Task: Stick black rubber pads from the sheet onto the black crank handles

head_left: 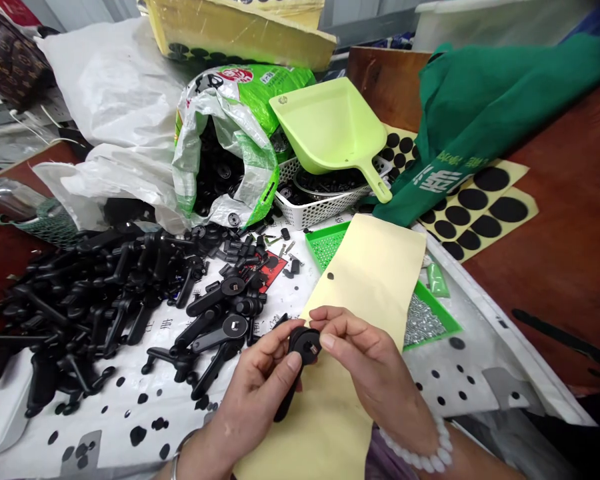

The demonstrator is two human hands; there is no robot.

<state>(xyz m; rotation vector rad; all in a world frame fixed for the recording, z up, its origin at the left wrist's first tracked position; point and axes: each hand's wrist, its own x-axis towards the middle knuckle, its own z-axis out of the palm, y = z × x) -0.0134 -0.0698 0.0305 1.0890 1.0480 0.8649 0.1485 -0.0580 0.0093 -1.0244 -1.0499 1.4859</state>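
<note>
My left hand (253, 390) is closed on a black plastic arm with a round head (304, 345), its thumb on the head's face and its fingers behind. The handle of the arm points down towards me. A small square hole shows in the head. My right hand (373, 357) pinches the rim of the same head from the right; whether a small piece sits between its fingertips I cannot tell. Beneath both hands lies a long pale yellow backing sheet (380, 267) with one small black dot (330, 276) on it. Similar black arms (217, 327) lie just left of my hands.
A heap of black plastic parts (105, 287) covers the left. Behind are an open green bag (275, 93), a white basket (310, 215) and a light green dustpan (335, 127). A green tray (453, 325) holds metal screws; sheets of black round pads (490, 227) lie at right.
</note>
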